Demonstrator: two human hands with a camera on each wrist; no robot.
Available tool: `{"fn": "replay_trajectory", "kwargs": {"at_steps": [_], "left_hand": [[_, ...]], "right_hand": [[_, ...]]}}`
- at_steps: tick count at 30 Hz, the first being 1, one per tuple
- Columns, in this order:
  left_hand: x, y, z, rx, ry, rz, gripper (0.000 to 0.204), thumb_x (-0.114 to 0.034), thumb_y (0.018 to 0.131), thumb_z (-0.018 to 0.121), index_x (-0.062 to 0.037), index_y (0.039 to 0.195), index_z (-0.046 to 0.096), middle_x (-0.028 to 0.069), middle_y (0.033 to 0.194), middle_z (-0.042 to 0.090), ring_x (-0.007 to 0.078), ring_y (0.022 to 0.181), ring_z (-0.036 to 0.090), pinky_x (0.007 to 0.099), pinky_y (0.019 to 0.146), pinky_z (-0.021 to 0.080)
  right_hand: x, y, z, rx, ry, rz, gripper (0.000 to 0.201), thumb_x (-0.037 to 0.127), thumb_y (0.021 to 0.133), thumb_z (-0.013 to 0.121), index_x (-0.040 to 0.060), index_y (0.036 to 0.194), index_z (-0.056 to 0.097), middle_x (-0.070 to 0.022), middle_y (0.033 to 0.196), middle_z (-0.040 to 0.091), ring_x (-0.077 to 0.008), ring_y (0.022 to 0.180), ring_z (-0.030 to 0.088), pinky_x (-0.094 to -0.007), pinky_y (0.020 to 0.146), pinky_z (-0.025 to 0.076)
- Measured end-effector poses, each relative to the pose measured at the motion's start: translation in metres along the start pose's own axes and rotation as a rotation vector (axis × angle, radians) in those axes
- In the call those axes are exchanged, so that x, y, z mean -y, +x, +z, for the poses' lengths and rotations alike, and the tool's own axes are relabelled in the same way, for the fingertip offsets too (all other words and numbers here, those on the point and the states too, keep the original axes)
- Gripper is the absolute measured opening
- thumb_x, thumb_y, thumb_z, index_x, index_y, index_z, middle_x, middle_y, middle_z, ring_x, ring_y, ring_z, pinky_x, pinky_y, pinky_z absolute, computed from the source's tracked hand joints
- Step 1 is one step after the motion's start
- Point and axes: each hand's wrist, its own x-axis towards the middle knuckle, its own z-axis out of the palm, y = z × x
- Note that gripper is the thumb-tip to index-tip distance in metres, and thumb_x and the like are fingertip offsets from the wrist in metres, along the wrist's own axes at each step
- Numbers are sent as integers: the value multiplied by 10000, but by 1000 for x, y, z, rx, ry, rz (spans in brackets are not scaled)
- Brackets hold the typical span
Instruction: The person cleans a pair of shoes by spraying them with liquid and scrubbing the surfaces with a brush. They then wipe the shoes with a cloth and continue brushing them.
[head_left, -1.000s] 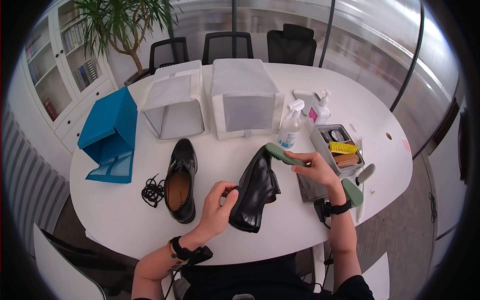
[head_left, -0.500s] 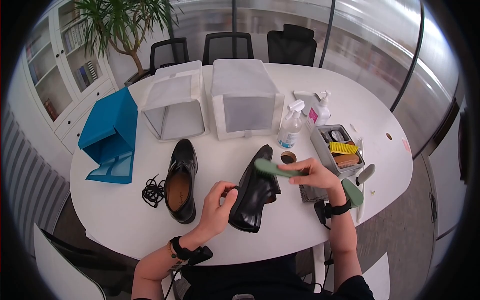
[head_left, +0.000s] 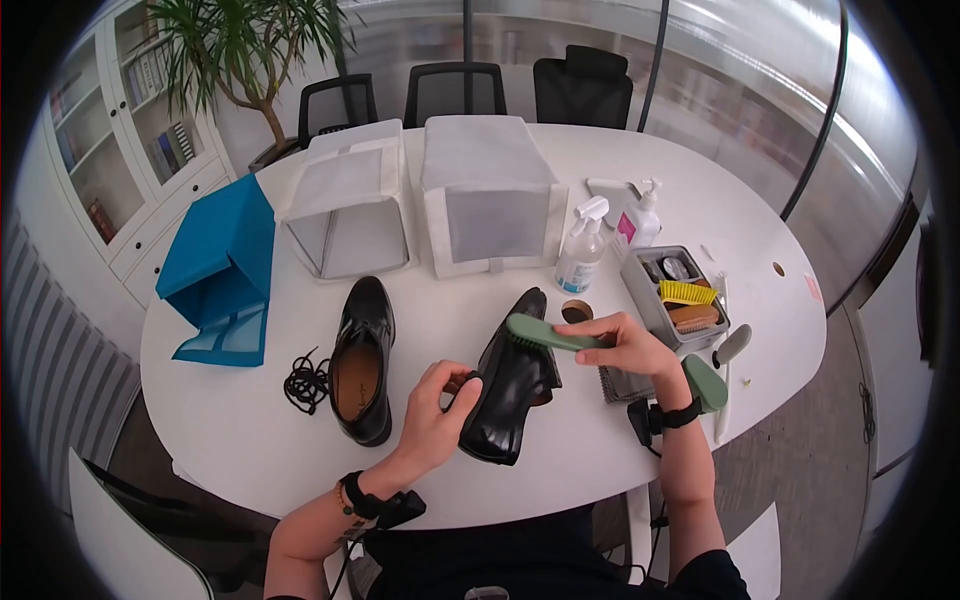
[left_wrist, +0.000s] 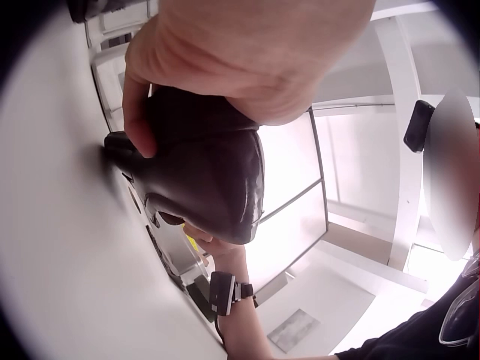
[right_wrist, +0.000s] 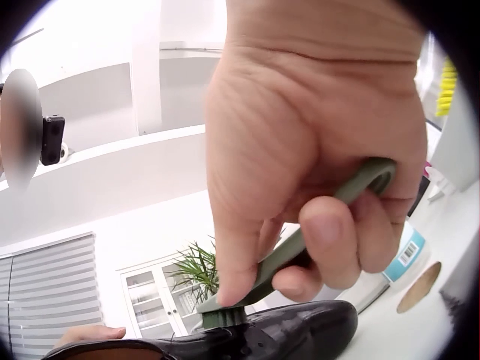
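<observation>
A glossy black dress shoe is turned on its side, toe pointing away, in the middle of the near table. My left hand grips it by the sole side near the heel, and the left wrist view shows fingers wrapped over the dark sole. My right hand holds a green brush by its handle. In the right wrist view the bristles meet the shoe's upper. The matching shoe stands upright to the left, beside a bundle of black laces.
Two pale fabric boxes and a blue box stand behind. A spray bottle, a pump bottle and a grey bin of brushes are at the right. A grey cloth lies beneath my right forearm.
The brush in my right hand has moved from the shoe's toe tip back along the upper, toward me and leftward. My left hand and the shoe have hardly moved.
</observation>
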Motion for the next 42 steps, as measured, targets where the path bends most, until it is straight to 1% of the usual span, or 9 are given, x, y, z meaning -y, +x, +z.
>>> {"fn": "replay_trajectory", "kwargs": {"at_steps": [4,8,10,14,19,22,26,31,42], "left_hand": [[3,1,-1,-10,0,11,255,-218,997,617,25,1072,605,95,984,614,185,878,577,326,836,473],[4,1,0,-10,-24,3,254,-217,997,613,26,1069,604,96,984,615,188,874,577,327,833,473],[3,0,0,-17,-23,-2,250,-213,995,616,26,1068,605,98,985,617,189,872,576,326,832,472],[3,0,1,-15,-11,8,247,-209,993,619,25,1068,606,99,985,619,190,873,577,326,832,472],[6,1,0,-16,-21,17,242,-207,996,616,25,1064,607,100,978,620,192,874,578,326,829,472],[6,1,1,-20,-37,5,244,-210,998,614,24,1063,605,98,976,619,192,874,578,328,829,472],[4,0,0,-15,2,27,249,-220,999,614,20,1066,605,95,980,616,190,875,577,324,799,479],[1,0,0,-12,-9,-6,260,-240,1005,611,9,1077,607,82,988,611,169,865,574,307,736,483],[5,-1,0,-9,-52,-44,262,-240,1009,608,13,1075,603,85,981,612,169,855,580,311,784,477]], "right_hand": [[-6,1,-5,-183,-12,253,462,27,908,736,92,1359,658,5,1174,733,-42,944,574,-232,853,497],[-7,1,-4,-208,-94,239,461,34,911,736,91,1362,656,14,1145,730,-38,941,568,-230,847,497],[-5,0,-2,-40,-29,-15,456,34,924,716,89,1372,648,29,1090,715,-37,873,550,-233,802,493],[-3,1,-2,-18,-20,-16,463,30,923,716,88,1377,642,20,1101,721,-40,871,553,-230,801,494],[-16,2,-8,-213,-73,243,472,36,908,746,86,1367,648,-4,1182,737,-45,929,574,-227,825,499],[-7,1,-1,-108,-46,-8,457,36,921,728,86,1368,649,17,1101,731,-42,882,564,-233,795,499],[-2,1,-1,-2,-15,-9,448,37,930,714,85,1370,646,9,1105,730,-46,883,569,-237,803,503],[-8,2,-5,-276,-201,292,451,40,925,718,83,1368,646,-2,1141,731,-53,898,582,-239,808,509],[-4,1,-1,-85,-8,69,456,35,928,715,100,1375,647,23,1128,723,-38,818,501,-225,724,470]]}}
